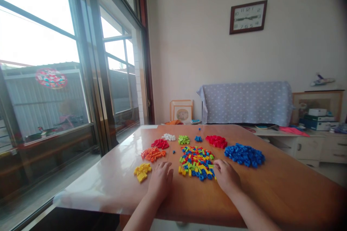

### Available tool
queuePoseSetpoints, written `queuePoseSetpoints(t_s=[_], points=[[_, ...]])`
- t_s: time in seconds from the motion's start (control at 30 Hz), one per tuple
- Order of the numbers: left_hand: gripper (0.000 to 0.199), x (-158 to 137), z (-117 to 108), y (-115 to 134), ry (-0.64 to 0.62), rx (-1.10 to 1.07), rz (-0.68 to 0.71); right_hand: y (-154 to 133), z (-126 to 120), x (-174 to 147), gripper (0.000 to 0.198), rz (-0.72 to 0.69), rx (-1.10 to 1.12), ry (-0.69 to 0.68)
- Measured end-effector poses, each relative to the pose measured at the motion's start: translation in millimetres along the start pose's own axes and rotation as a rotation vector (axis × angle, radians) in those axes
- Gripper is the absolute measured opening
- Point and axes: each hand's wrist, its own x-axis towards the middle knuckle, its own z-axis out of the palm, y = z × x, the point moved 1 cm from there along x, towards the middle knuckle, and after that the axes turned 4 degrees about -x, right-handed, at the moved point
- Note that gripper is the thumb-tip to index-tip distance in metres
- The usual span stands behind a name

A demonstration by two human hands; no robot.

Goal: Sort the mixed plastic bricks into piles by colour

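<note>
Left hand sits left of the mixed block pile, fingers half-bent; right hand at its right edge, fingers curled. Cannot tell whether either holds anything.

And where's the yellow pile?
In the head view, the yellow pile is on the left of the table, just left of the left hand and nearer the camera than the orange pile.
</note>
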Motion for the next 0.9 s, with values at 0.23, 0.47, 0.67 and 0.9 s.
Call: queuePoseSetpoints(t_s=[0.23, 0.47, 0.67, 0.9], points=[[0.038, 6.2, 14.5, 7.2, -0.191, 0.024, -0.048, -5.5, 1.1, -1.9, 0.029, -0.022, 0.007, 0.014], [0.030, 7.0, 8.5, 10.4, -0.215, 0.049, 0.006, 19.6, 2.4, 5.8, 0.034, 0.186, 0.295, 0.110], [0.030, 8.4, 12.8, 7.0, -0.190, 0.030, 0.033, 44.7, -8.0, 3.9, 0.029, 0.249, 0.330, 0.090], [0.028, 9.9, 18.0, 0.2, -0.171, -0.002, 0.044, 39.9, -17.9, -0.7, 0.024, 0.025, 0.170, -0.081]])
